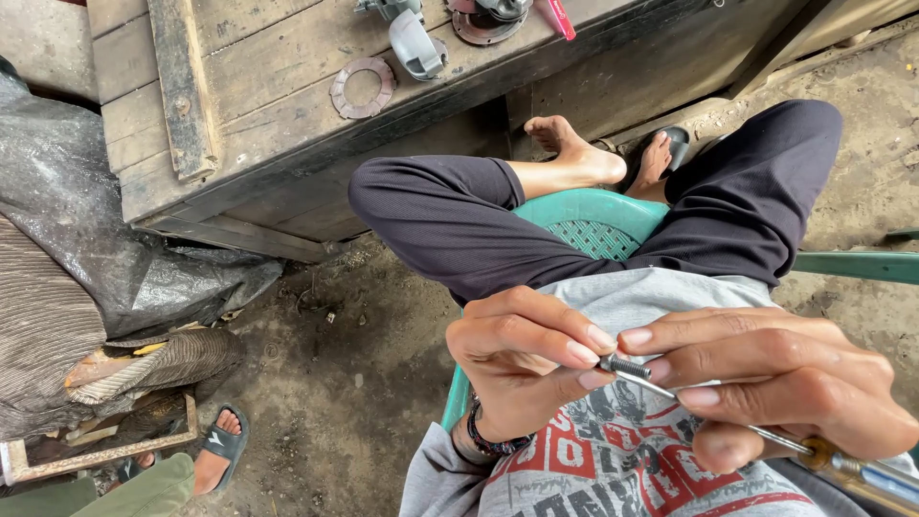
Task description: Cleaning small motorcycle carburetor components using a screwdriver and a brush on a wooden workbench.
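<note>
Overhead, the wooden workbench (239, 105) fills the upper left and serves as the landmark for the rest. Below and to the right of it the person sits on a green plastic chair (593, 225), knees bent, bare feet resting near the bench's lower right corner. On the bench top lie a flat rusty ring (362, 87) and, further right, a grey metal fitting (416, 43) and a round part at the top edge. Left of the bench lies a crumpled dark tarpaulin (86, 220), and under that a second person's sandalled foot (222, 448). Well below the bench, over the lap, the left hand (522, 369) closes thumb and fingertips on a small threaded screw (624, 366), while the right hand (775, 378) is wrapped round the thin shaft of a screwdriver (728, 421), fingers curled tight, its tip meeting the screw. As far as can be judged, the work sits midway: screw and tool are brought together in the air, the screw is not yet seated in any part, and the pieces on the bench lie untouched.
</note>
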